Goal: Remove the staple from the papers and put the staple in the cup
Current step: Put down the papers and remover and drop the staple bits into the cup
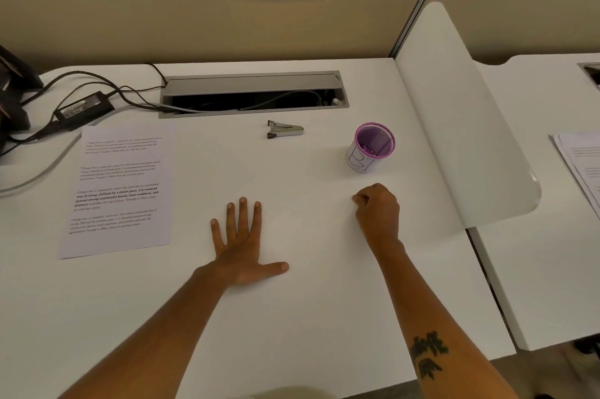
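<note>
The printed papers [118, 191] lie flat on the left of the white desk [308, 301]; the staple is too small to make out. A metal staple remover [284, 129] rests at the middle back. The purple mesh cup [371, 147], wrapped in a white label, stands upright to its right. My left hand [242, 244] lies flat on the desk, fingers spread, right of the papers. My right hand [378, 212] rests just in front of the cup with its fingers curled in; nothing is visible in it.
An open cable tray [253, 95] runs along the back of the desk. A black power adapter [84, 108] and cables lie at the back left. A white divider panel [461, 126] bounds the right side, with more papers [581, 165] on the neighbouring desk.
</note>
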`<state>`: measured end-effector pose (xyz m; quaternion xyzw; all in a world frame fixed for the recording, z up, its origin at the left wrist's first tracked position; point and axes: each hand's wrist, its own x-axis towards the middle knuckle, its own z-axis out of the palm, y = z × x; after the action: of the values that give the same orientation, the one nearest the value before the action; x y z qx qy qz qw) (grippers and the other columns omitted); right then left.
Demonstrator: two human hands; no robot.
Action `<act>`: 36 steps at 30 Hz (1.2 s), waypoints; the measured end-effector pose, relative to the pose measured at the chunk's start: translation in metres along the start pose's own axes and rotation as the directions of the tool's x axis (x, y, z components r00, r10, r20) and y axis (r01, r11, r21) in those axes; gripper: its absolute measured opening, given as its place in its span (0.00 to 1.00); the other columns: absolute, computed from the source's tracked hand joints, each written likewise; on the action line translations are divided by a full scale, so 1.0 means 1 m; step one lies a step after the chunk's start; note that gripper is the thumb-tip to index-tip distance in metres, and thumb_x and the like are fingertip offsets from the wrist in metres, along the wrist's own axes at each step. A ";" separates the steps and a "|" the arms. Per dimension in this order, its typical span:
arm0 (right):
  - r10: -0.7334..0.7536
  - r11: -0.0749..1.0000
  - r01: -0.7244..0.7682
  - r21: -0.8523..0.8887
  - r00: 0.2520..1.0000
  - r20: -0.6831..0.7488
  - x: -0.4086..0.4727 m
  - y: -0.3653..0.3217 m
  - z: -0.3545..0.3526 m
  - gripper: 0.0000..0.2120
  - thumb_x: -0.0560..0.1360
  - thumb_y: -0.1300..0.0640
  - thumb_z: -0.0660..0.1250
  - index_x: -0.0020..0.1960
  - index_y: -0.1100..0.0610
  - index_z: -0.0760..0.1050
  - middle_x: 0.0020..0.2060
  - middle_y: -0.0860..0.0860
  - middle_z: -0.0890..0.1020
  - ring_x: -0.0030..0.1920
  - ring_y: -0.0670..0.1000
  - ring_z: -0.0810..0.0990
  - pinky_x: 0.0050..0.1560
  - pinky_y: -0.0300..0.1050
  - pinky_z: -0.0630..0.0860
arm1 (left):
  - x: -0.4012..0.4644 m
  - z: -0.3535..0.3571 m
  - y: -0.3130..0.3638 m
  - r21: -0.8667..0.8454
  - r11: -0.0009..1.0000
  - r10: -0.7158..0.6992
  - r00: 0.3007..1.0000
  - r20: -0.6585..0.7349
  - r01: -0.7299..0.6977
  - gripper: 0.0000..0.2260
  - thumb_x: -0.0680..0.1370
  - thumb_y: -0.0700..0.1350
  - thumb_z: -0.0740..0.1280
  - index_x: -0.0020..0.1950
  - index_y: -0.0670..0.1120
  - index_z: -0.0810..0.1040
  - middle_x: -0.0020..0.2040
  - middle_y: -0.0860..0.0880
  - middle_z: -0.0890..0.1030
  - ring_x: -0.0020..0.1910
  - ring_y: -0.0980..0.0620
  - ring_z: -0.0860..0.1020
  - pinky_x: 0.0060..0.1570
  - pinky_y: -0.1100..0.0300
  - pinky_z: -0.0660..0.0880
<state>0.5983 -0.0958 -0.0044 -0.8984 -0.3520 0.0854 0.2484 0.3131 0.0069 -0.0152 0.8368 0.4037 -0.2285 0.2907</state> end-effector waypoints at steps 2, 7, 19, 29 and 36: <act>-0.003 1.000 0.003 -0.020 1.000 0.018 0.000 -0.002 0.002 0.04 0.78 0.68 0.71 0.49 0.66 0.86 0.45 0.60 0.85 0.46 0.60 0.83 0.47 0.45 0.76 | 0.000 0.000 0.000 0.002 1.000 0.001 1.000 0.001 -0.001 0.66 0.64 0.84 0.61 0.75 0.54 0.16 0.72 0.49 0.12 0.74 0.43 0.15 0.75 0.32 0.25; 0.004 0.997 -0.002 -0.082 1.000 0.025 -0.005 -0.010 0.005 0.06 0.76 0.73 0.68 0.49 0.68 0.83 0.46 0.62 0.83 0.50 0.62 0.80 0.45 0.46 0.73 | 0.000 0.000 0.000 0.009 1.000 -0.004 1.000 0.000 0.004 0.66 0.64 0.84 0.61 0.75 0.54 0.16 0.73 0.48 0.12 0.75 0.42 0.16 0.75 0.32 0.26; 0.007 0.991 0.014 -0.135 0.988 0.155 0.006 -0.007 -0.012 0.07 0.75 0.76 0.61 0.47 0.70 0.78 0.49 0.67 0.81 0.52 0.66 0.78 0.50 0.56 0.73 | 0.004 0.004 -0.004 -0.012 1.000 0.009 1.000 -0.027 -0.009 0.66 0.62 0.85 0.59 0.75 0.55 0.16 0.73 0.50 0.12 0.73 0.44 0.14 0.74 0.33 0.23; 0.047 0.988 -0.036 0.149 0.996 -0.072 0.084 -0.036 -0.080 0.08 0.81 0.62 0.62 0.50 0.64 0.79 0.46 0.55 0.82 0.45 0.54 0.77 0.40 0.43 0.71 | 0.003 0.004 -0.003 -0.013 1.000 0.007 1.000 -0.020 -0.007 0.66 0.62 0.85 0.60 0.75 0.55 0.16 0.73 0.49 0.12 0.74 0.43 0.15 0.74 0.32 0.24; -0.035 0.999 0.037 0.031 0.998 -0.049 0.108 -0.051 -0.082 0.05 0.79 0.64 0.70 0.51 0.64 0.84 0.49 0.59 0.86 0.47 0.54 0.81 0.46 0.43 0.75 | 0.003 0.003 -0.003 -0.019 1.000 0.010 1.000 -0.018 -0.010 0.65 0.63 0.84 0.60 0.74 0.55 0.16 0.73 0.50 0.12 0.73 0.44 0.14 0.74 0.32 0.23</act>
<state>0.6748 -0.0229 0.0939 -0.8896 -0.3607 0.0648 0.2726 0.3121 0.0079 -0.0197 0.8380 0.4045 -0.2154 0.2963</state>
